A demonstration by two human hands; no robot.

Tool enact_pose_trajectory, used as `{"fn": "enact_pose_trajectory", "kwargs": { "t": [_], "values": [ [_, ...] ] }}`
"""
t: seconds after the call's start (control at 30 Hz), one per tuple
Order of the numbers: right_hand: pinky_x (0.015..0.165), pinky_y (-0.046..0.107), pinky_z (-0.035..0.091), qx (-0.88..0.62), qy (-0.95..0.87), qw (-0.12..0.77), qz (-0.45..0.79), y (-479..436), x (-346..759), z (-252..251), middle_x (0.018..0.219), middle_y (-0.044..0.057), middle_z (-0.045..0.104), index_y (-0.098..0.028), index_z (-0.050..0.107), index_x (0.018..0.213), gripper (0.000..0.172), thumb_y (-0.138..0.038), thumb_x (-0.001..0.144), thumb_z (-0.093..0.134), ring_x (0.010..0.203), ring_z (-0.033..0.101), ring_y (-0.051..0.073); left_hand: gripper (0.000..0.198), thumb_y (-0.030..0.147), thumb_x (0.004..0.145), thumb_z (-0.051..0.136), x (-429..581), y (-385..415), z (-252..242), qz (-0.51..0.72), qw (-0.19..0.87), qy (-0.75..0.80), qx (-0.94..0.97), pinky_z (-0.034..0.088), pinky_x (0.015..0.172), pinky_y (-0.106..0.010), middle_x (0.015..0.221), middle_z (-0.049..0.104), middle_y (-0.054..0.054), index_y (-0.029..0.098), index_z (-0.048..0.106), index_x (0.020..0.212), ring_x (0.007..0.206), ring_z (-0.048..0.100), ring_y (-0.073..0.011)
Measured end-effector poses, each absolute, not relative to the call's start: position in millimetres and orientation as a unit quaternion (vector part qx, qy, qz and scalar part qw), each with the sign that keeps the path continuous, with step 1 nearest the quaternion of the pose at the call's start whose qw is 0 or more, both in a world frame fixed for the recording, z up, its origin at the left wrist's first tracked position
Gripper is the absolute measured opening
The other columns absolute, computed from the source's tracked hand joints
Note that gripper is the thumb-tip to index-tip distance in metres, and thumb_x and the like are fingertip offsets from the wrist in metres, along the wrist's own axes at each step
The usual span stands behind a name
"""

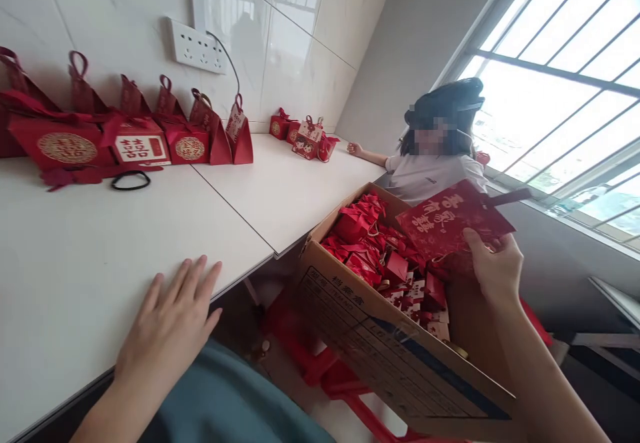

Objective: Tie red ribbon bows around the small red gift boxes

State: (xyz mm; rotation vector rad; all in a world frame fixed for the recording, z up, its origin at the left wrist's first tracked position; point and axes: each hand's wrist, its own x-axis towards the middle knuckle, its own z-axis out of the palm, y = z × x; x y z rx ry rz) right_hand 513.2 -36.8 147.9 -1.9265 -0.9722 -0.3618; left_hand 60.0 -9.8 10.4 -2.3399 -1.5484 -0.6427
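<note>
My left hand (173, 323) lies flat on the white table (90, 250) near its front edge, fingers spread, holding nothing. In my right hand (495, 270) is a red gift box (445, 220) with gold characters and a ribbon loop, pinched at its near corner. It is tilted and hangs above the right part of a cardboard carton (380, 336). Many small red gift boxes (360, 230) with ribbons fill the far and left part of that carton. The carton's near right corner lies behind my right forearm.
A row of red gift boxes (137, 143) stands along the wall, with a black hair tie (131, 180) before it. More boxes (306, 140) stand farther back. A person in a white shirt (435, 170) sits beyond the carton. A red stool (345, 383) is underneath. A power strip (196, 46) is on the wall.
</note>
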Motion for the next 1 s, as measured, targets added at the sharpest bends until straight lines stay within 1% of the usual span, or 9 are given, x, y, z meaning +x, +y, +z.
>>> {"fn": "enact_pose_trajectory", "kwargs": {
  "t": [0.1,0.23,0.33,0.4,0.47,0.57,0.7,0.83,1.0],
  "values": [
    [0.081,0.039,0.047,-0.866,-0.367,0.287,-0.182,-42.0,536.2,149.1,0.097,0.016,0.066,-0.012,0.056,0.1,0.041,-0.047,0.079,0.054,0.087,0.064,0.028,0.056,0.031,0.091,0.021,62.5,-10.7,12.8,-0.224,0.129,-0.534,-0.805,0.027,0.103,-0.057,0.139,0.042,-0.024,0.003,0.045,0.133,0.127,0.039,-0.0402],
    [0.085,0.05,0.042,-0.893,-0.374,0.178,-0.175,-46.6,553.1,140.0,0.115,0.025,0.058,-0.008,0.054,0.113,0.047,-0.045,0.084,0.046,0.104,0.057,0.041,0.059,0.035,0.091,0.02,64.2,-8.7,14.2,-0.241,0.139,-0.531,-0.801,0.029,0.102,-0.057,0.136,0.045,-0.025,0.002,0.049,0.13,0.124,0.042,-0.0416],
    [0.085,0.051,0.042,-0.916,-0.364,0.072,-0.153,-48.2,565.7,130.8,0.121,0.026,0.054,-0.008,0.048,0.125,0.05,-0.041,0.091,0.034,0.108,0.055,0.043,0.06,0.037,0.091,0.019,64.6,-7.2,13.2,-0.248,0.137,-0.529,-0.8,0.03,0.101,-0.058,0.136,0.046,-0.025,0.002,0.049,0.129,0.123,0.043,-0.0421],
    [0.085,0.05,0.042,-0.923,-0.361,0.029,-0.132,-48.7,572.9,125.5,0.119,0.027,0.056,-0.007,0.048,0.125,0.049,-0.039,0.091,0.032,0.108,0.056,0.042,0.06,0.038,0.091,0.019,64.7,-6.6,12.0,-0.249,0.132,-0.529,-0.801,0.03,0.101,-0.058,0.136,0.045,-0.025,0.002,0.049,0.13,0.124,0.043,-0.0419],
    [0.085,0.049,0.042,-0.924,-0.366,0.011,-0.111,-48.4,577.5,120.6,0.113,0.028,0.058,-0.006,0.052,0.12,0.047,-0.039,0.09,0.037,0.107,0.056,0.042,0.059,0.038,0.091,0.02,64.8,-6.6,11.1,-0.249,0.127,-0.53,-0.801,0.029,0.101,-0.058,0.137,0.044,-0.024,0.004,0.046,0.132,0.125,0.042,-0.0412],
    [0.083,0.048,0.043,-0.924,-0.375,-0.012,-0.07,-45.7,580.4,114.0,0.106,0.029,0.061,-0.004,0.057,0.11,0.047,-0.043,0.087,0.043,0.105,0.057,0.042,0.055,0.038,0.092,0.025,65.2,-8.0,11.0,-0.247,0.116,-0.542,-0.794,0.028,0.103,-0.057,0.143,0.039,-0.019,0.014,0.033,0.141,0.13,0.038,-0.0375],
    [0.076,0.038,0.048,-0.912,-0.409,-0.019,0.028,-39.2,580.6,107.7,0.104,0.021,0.065,-0.012,0.061,0.093,0.036,-0.042,0.086,0.043,0.101,0.061,0.034,0.058,0.035,0.092,0.034,65.1,-10.4,11.0,-0.239,0.092,-0.553,-0.793,0.024,0.107,-0.056,0.149,0.031,-0.014,0.021,0.018,0.146,0.134,0.032,-0.035],
    [0.055,0.029,0.05,-0.887,-0.421,-0.021,0.19,-34.4,573.9,97.2,0.085,0.011,0.069,-0.016,0.063,0.074,0.026,-0.037,0.081,0.051,0.074,0.066,0.024,0.059,0.034,0.091,0.036,64.0,-10.8,10.6,-0.245,0.078,-0.554,-0.792,0.022,0.108,-0.056,0.15,0.028,-0.013,0.023,0.017,0.146,0.135,0.03,-0.0356],
    [0.052,0.028,0.05,-0.86,-0.412,-0.016,0.302,-27.8,562.7,71.1,0.066,0.006,0.069,-0.016,0.064,0.062,0.019,-0.035,0.066,0.067,0.059,0.065,0.021,0.056,0.035,0.092,0.032,65.7,-11.1,15.1,-0.236,0.092,-0.554,-0.793,0.025,0.106,-0.056,0.146,0.034,-0.017,0.019,0.023,0.144,0.132,0.034,-0.0369]
  ]
}}
